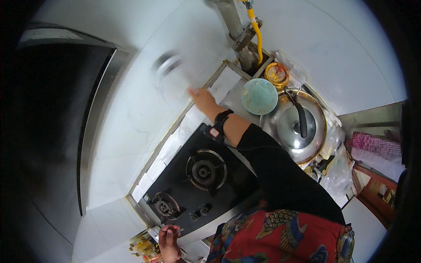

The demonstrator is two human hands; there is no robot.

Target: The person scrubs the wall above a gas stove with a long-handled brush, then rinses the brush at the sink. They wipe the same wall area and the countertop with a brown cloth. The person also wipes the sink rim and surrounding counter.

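My right hand (202, 99), blurred, is stretched over the far edge of a black glass gas hob (177, 194), close to the white wall tiles (131, 118). A black band (222, 120) circles that wrist. I cannot tell whether its fingers hold anything. Beyond the fingertips, against the wall, shows a blurred white and grey thing (168, 65) whose kind is unclear. At the hob's near left corner, my left hand (169, 243) pinches a small thin object (178, 231) between thumb and fingers. Two burners, a large one (204, 170) and a smaller one (164, 205), have nothing on them.
Right of the hob stand a lidded metal pan (284, 131), a pale green bowl (260, 96) and an orange-lidded jar (277, 75). A yellow gas hose (256, 29) runs beside a grey pipe (230, 19). A dark range hood (59, 115) fills the left. Bottles (144, 248) stand near my left hand.
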